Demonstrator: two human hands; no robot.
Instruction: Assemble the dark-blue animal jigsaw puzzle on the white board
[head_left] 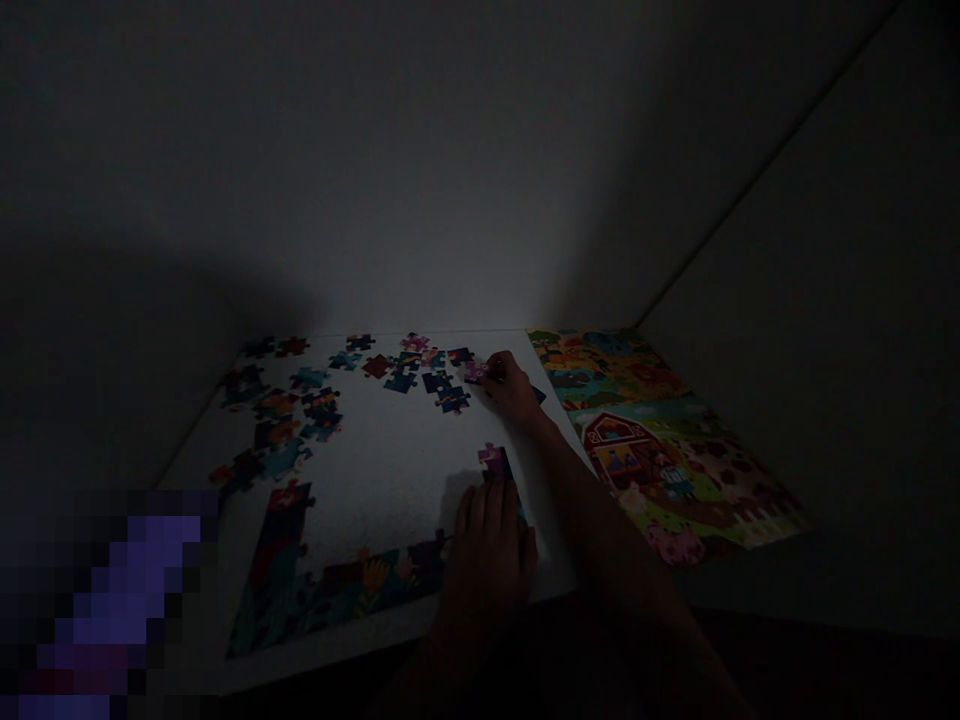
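Dimly, left hand (491, 530) on puzzle border (371, 573), fingers slightly apart; right hand (513, 392) at pink piece (475, 373), grip unclear

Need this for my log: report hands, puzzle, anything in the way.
Right hand at loose pieces, grip unclear. Left hand laid on puzzle border. Border partly joined, loose pieces beyond. Left hand covers near right corner; light dim.
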